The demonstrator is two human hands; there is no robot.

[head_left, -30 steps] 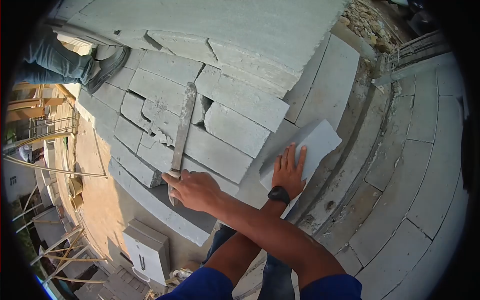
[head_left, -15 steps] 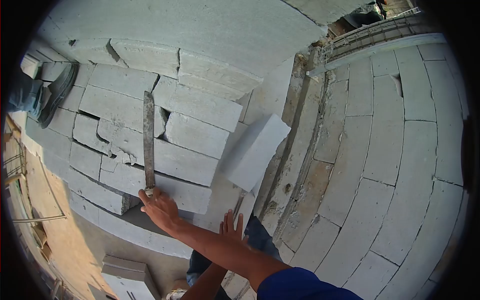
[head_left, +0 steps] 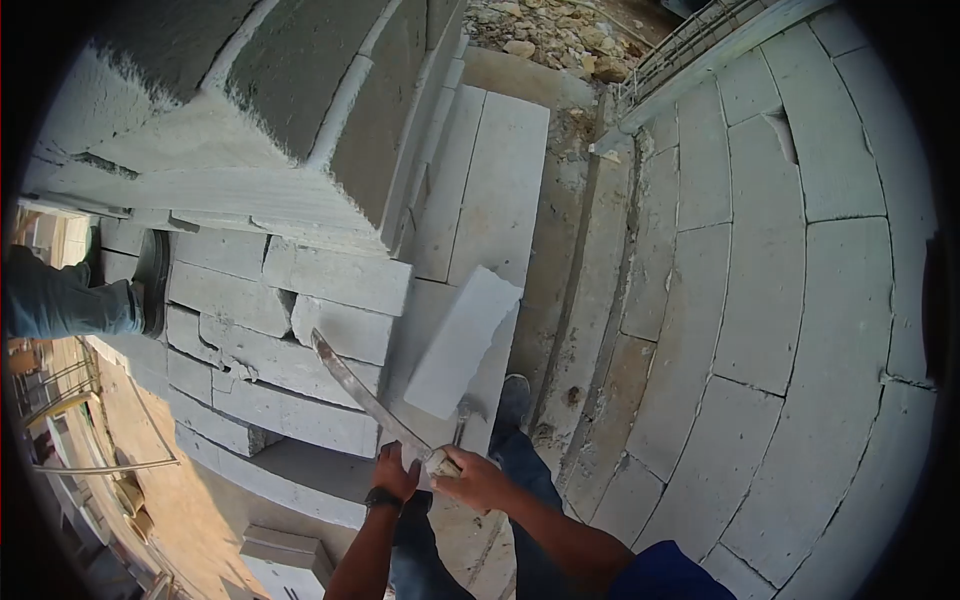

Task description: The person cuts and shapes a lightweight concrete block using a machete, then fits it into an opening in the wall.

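A machete point(head_left: 368, 396) with a worn, stained blade slants up and left over the pale block stack, its pale handle wrapped in my right hand point(head_left: 472, 482). Close beside the handle, my left hand point(head_left: 396, 472), with a dark watch on the wrist, has its thumb and fingers apart near the blade's lower end. Whether it touches the blade I cannot tell. Just beyond both hands lies a loose pale block point(head_left: 462, 340) with one ragged edge. A hammer-like tool point(head_left: 461, 425) sits at that block's near end, partly hidden.
Stacked pale blocks point(head_left: 330, 370) lie to the left, with a taller block wall point(head_left: 250, 190) behind. Another person's leg point(head_left: 75, 300) stands at far left. A narrow channel point(head_left: 575, 340) runs beside the block surface point(head_left: 770, 400) on the right. Rubble point(head_left: 560, 40) lies at the far end.
The machete has come off the block stack and moved right, towards my body, in my right hand. My left hand has moved left, beside the handle. The view has shifted.
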